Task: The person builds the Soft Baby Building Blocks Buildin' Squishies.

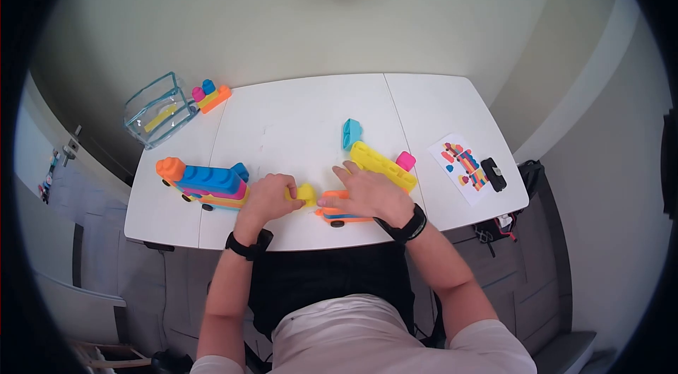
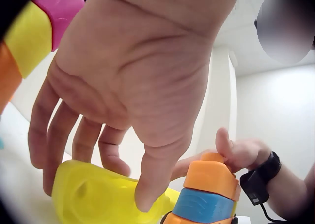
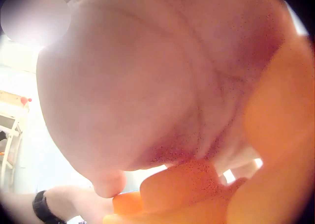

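Near the front middle of the table, my left hand (image 1: pixel 267 197) pinches a yellow toy building block (image 2: pixel 98 194) between thumb and fingers. My right hand (image 1: pixel 374 194) lies spread over a low wheeled block vehicle with orange and blue layers (image 1: pixel 346 217); its palm is close over the orange studs (image 3: pixel 179 184). Behind that hand, a long yellow block (image 1: pixel 381 164) lies on its side, its hollow underside showing, next to a pink block (image 1: pixel 406 160). To the left of my left hand stands a taller wheeled block vehicle (image 1: pixel 212 180) of blue, pink, yellow and orange blocks.
A teal block (image 1: pixel 352 134) lies beyond the long yellow one. At the back left, a clear zip bag (image 1: pixel 150 116) stands beside a small stack of blocks (image 1: pixel 214 98). On the right, a picture sheet (image 1: pixel 459 162) lies under a black object (image 1: pixel 494 174).
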Demonstrator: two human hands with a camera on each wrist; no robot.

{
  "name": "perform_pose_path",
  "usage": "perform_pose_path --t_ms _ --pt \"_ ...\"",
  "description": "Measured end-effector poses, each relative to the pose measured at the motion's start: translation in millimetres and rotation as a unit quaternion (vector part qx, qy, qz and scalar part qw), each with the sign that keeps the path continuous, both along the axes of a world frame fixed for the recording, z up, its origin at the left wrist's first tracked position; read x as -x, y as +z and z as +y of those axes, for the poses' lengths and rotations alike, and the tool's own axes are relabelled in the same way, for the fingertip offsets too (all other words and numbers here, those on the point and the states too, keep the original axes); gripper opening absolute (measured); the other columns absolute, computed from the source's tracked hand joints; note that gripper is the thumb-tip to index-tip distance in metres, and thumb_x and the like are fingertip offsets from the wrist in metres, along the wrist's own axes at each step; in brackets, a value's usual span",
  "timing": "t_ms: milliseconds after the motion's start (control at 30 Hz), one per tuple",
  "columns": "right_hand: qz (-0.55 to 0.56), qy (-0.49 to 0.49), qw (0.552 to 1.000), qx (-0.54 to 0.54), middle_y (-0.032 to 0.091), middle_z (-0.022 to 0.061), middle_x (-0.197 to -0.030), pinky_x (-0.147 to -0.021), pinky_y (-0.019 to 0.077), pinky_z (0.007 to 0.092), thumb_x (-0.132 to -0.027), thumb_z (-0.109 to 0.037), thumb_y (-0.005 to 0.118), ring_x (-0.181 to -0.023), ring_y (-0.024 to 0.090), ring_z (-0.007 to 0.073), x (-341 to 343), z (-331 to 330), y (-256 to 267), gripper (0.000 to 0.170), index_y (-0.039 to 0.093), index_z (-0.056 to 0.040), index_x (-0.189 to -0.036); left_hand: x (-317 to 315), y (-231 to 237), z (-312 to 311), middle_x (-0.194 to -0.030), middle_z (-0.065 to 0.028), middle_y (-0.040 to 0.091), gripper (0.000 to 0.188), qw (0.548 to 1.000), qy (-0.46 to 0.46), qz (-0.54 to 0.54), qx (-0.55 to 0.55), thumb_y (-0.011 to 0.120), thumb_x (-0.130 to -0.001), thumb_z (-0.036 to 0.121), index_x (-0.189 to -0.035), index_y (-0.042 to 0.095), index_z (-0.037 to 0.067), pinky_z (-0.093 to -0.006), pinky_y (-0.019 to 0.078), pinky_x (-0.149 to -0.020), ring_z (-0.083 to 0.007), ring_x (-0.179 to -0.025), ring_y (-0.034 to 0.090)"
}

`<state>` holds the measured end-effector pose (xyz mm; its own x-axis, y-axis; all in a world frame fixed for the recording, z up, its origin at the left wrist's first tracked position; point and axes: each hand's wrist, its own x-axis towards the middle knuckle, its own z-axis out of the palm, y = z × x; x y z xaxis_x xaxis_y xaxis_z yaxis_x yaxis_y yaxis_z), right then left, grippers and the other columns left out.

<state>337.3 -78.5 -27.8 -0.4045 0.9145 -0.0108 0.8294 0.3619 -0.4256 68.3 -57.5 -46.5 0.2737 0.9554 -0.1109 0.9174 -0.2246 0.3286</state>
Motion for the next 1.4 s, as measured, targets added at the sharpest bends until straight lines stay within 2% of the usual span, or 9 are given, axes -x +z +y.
perform_pose_path --t_ms 200,267,700,767,900,967,1067,1200,1400 --pt "-0.029 0.001 0.998 0.05 0.061 0.0374 -0.143 -0.1 0.0593 0.0555 -0.087 -0.094 0.064 -0.12 0.071 0.0525 4 3 8 0.114 0.071 0.0104 -0.132 4 -8 -6 -0.11 -0.0138 0.076 0.059 0.988 0.02 -0.122 -0.088 0.096 -0.081 0.032 -0.132 0.076 0.011 -0.0451 0.0607 -0.088 -0.0337 -0.104 0.075" --pt "-0.01 -0.004 1.0 0.001 0.06 0.0422 -0.14 -0.094 0.0611 0.0569 -0.084 -0.097 0.063 -0.112 0.072 0.0562 4 6 0 0.113 0.077 0.0125 -0.109 1 -5 -4 -0.116 -0.0158 0.072 0.067 0.981 0.028 -0.125 -0.148 0.096 -0.083 0.03 -0.142 0.072 0.009 -0.0447 0.0608 -0.087 -0.0343 -0.104 0.074" --pt "0.003 -0.063 0.994 0.09 0.074 0.0367 -0.098 -0.085 0.0618 0.0548 -0.095 -0.094 0.049 -0.091 0.077 0.0478 -13 -3 10 0.109 0.078 0.01 -0.082 -47 33 -37 -0.122 -0.0093 0.074 0.067 0.947 -0.072 -0.202 -0.24 0.099 -0.081 0.025 -0.141 0.073 0.01 -0.0445 0.0563 -0.094 -0.0323 -0.107 0.06" --pt "0.033 -0.042 0.997 0.063 0.077 0.0321 -0.108 -0.092 0.0603 0.0549 -0.1 -0.087 0.051 -0.101 0.077 0.0461 -17 -4 0 0.1 0.078 0.0083 -0.11 -49 34 -37 -0.12 -0.0087 0.076 0.067 0.946 -0.071 -0.205 -0.24 0.099 -0.078 0.016 -0.139 0.073 0.01 -0.0442 0.0541 -0.096 -0.0329 -0.108 0.061" --pt "0.004 -0.029 0.994 0.108 0.077 0.0328 -0.112 -0.096 0.058 0.0537 -0.103 -0.081 0.054 -0.109 0.076 0.046 -22 -4 17 0.094 0.073 0.0069 -0.129 -48 38 -36 -0.12 -0.0085 0.076 0.068 0.946 -0.086 -0.198 -0.24 0.099 -0.077 0.016 -0.139 0.073 0.01 -0.044 0.054 -0.096 -0.0322 -0.108 0.061" --pt "0.098 -0.036 0.995 -0.005 0.074 0.0296 -0.118 -0.097 0.0572 0.0529 -0.102 -0.068 0.066 -0.112 0.072 0.0462 -24 -3 22 0.082 0.067 0.0064 -0.137 -47 43 -37 -0.119 -0.0079 0.076 0.069 0.941 -0.101 -0.229 -0.229 0.1 -0.076 0.018 -0.14 0.073 0.011 -0.0439 0.0537 -0.097 -0.0314 -0.108 0.061" --pt "0.132 -0.073 0.963 -0.225 0.067 0.0261 -0.118 -0.096 0.058 0.0514 -0.094 -0.036 0.086 -0.118 0.067 0.0447 -33 -20 48 0.061 0.062 0.0032 -0.134 -50 48 -38 -0.118 -0.008 0.075 0.068 0.946 -0.121 -0.255 -0.157 0.098 -0.079 0.021 -0.141 0.072 0.011 -0.044 0.0546 -0.096 -0.0315 -0.106 0.06" --pt "0.214 -0.058 0.952 -0.211 0.059 0.0211 -0.121 -0.094 0.0567 0.0519 -0.084 -0.001 0.085 -0.117 0.063 0.0456 -55 -27 71 0.06 0.057 -0.0063 -0.137 -60 46 -39 -0.118 -0.0066 0.075 0.071 0.939 -0.172 -0.259 -0.15 0.1 -0.076 0.021 -0.142 0.073 0.013 -0.0426 0.0531 -0.098 -0.0304 -0.106 0.059" --pt "0.196 -0.054 0.96 -0.191 0.06 0.0204 -0.12 -0.084 0.0591 0.051 -0.082 -0.005 0.083 -0.102 0.07 0.0455 -62 -54 86 0.054 0.058 -0.0033 -0.131 -68 47 -38 -0.119 -0.0061 0.075 0.073 0.934 -0.212 -0.241 -0.158 0.1 -0.075 0.026 -0.142 0.073 0.013 -0.0423 0.0526 -0.1 -0.0306 -0.106 0.058"
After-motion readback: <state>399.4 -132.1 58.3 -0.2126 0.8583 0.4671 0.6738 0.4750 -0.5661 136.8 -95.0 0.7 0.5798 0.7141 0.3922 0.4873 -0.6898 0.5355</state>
